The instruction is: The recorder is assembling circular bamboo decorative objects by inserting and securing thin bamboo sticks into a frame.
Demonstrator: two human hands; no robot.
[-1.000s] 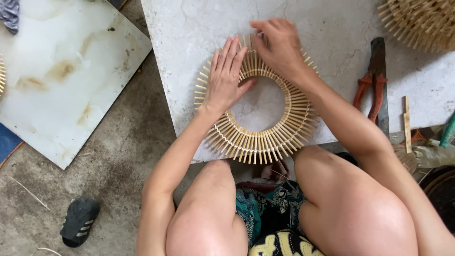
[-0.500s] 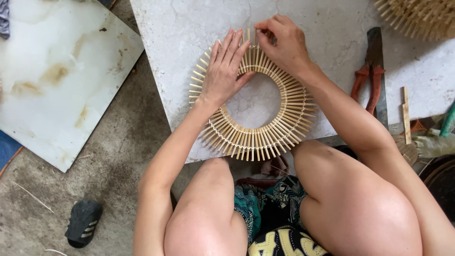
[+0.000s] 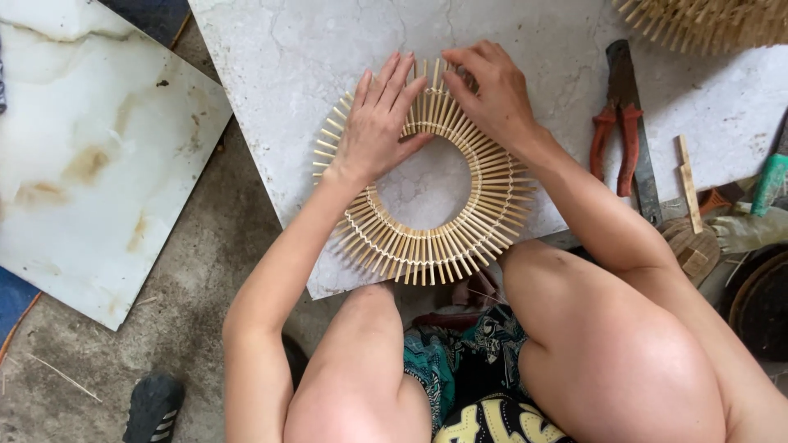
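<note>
A round ring of short bamboo sticks (image 3: 443, 242), bound side by side with thin cord, lies flat on a pale marble slab (image 3: 279, 74). My left hand (image 3: 377, 123) rests flat on the ring's upper left, fingers spread, pressing it down. My right hand (image 3: 492, 94) is at the ring's top, fingertips pinched on the sticks there. What sits between those fingertips is hidden. My bare knees frame the slab's near edge.
Red-handled pliers (image 3: 616, 143) and a long dark blade (image 3: 636, 139) lie right of the ring. Loose bamboo slats (image 3: 688, 184) and a green-handled tool (image 3: 770, 182) sit further right. Another stick ring (image 3: 706, 20) is at top right. A second marble tile (image 3: 90, 156) and a sandal (image 3: 152, 406) lie left.
The view has shifted so the ring sits lower and more central. My right hand has edged slightly left along the ring's top; the left hand stays pressed flat.
</note>
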